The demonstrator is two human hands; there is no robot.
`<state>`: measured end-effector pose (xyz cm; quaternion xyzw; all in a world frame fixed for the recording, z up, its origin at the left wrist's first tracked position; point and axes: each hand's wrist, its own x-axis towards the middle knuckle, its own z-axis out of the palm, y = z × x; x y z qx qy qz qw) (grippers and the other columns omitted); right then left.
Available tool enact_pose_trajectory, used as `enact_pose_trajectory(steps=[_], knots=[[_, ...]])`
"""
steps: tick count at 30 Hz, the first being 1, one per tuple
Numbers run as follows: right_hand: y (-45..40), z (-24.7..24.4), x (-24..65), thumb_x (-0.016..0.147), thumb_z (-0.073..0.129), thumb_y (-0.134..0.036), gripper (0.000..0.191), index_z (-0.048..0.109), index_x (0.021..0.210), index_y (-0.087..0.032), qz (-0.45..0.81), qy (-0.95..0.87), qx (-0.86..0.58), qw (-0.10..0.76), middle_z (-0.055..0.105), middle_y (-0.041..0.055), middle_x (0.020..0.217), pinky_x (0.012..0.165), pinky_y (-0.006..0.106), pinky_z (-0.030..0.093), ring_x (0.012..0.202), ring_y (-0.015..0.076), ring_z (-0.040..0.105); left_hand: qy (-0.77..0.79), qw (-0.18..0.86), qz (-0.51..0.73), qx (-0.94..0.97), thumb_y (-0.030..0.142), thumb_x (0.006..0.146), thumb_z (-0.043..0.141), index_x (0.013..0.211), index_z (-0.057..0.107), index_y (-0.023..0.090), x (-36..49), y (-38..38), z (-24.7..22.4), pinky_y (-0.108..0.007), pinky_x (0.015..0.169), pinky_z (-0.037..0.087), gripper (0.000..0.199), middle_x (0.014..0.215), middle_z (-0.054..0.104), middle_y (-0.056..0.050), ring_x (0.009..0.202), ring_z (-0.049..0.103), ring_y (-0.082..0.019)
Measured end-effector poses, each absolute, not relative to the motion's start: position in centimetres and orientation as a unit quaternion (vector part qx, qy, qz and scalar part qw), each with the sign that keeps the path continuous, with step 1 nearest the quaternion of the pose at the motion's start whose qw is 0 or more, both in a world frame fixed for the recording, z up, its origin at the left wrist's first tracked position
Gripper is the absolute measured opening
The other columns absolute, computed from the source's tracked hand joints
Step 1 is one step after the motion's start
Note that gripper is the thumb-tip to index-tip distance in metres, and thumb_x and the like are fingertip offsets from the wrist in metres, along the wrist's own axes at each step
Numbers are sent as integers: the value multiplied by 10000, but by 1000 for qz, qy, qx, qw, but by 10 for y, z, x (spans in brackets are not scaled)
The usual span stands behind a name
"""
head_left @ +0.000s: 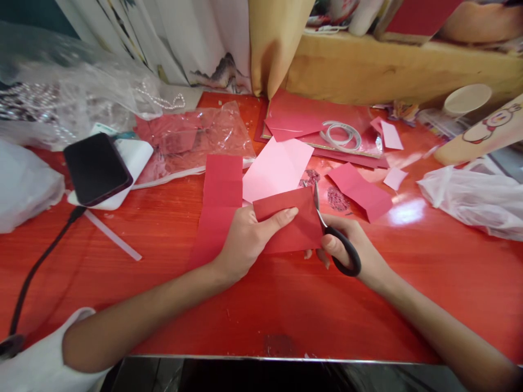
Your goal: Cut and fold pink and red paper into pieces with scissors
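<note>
- Your left hand (pixel 245 237): pinching, thumb on top, a matte red paper piece (pixel 304 228) at mid-view; top edge rising slightly rightward, left end covered, long axis uncertain.
- Your right hand (pixel 363 245): closed around black-handled metal scissors (pixel 335 231); long axis running away from you, tips leaning left, blades at the paper's right edge.
- Surface: glossy red tabletop (pixel 392 326).
- Room, beyond it: white printed curtain (pixel 180 38), left; yellow cloth-covered ledge (pixel 347 71), right.
- Around, left to right: black phone (pixel 97 167) on a white box; creased red paper strip (pixel 223 182), partly behind your left hand; pale pink paper sheet (pixel 281 166), just beyond your held paper; coiled white tubing (pixel 356 136); folded dark-pink paper (pixel 362 190), near your right hand; crumpled white plastic bag (pixel 478 201).
</note>
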<state>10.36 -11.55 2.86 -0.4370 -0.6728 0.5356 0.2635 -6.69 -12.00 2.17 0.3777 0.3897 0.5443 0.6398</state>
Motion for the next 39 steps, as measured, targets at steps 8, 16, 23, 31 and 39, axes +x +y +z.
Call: enact_pose_trajectory(steps=[8,16,23,31,39], knots=[[-118,29,101,739,491,-639,473,564,764,-173,537,-662,-446,273,573,8,594,433,223,347,434,85,446,408,644,535,365,306,707,665,774,667,148,-66,-120,20,-292,628,539,171,791,708,-43,688,659,-189],[-120,30,99,741,497,-633,474,558,716,-164,535,-658,-447,284,555,4,553,418,219,312,431,79,410,394,639,543,375,291,730,649,768,676,161,-66,-120,21,-293,617,544,139,702,705,-26,644,661,-184],[-120,29,97,747,518,-606,446,549,686,-165,542,-648,-447,295,547,-2,546,413,215,300,434,75,407,389,645,543,371,291,733,646,758,673,164,-65,-121,22,-294,607,550,132,769,715,-27,701,674,-206],[-121,27,95,741,543,-587,427,550,682,-164,552,-631,-450,307,530,-13,523,407,213,283,424,70,387,385,640,549,375,274,733,648,765,677,165,-65,-121,20,-287,635,554,117,798,717,-24,711,673,-194],[-122,28,95,736,513,-625,462,543,687,-167,537,-644,-453,303,543,2,537,421,226,305,438,83,398,397,636,542,380,297,722,657,731,678,162,-65,-122,20,-275,617,546,138,766,715,-23,678,666,-178]])
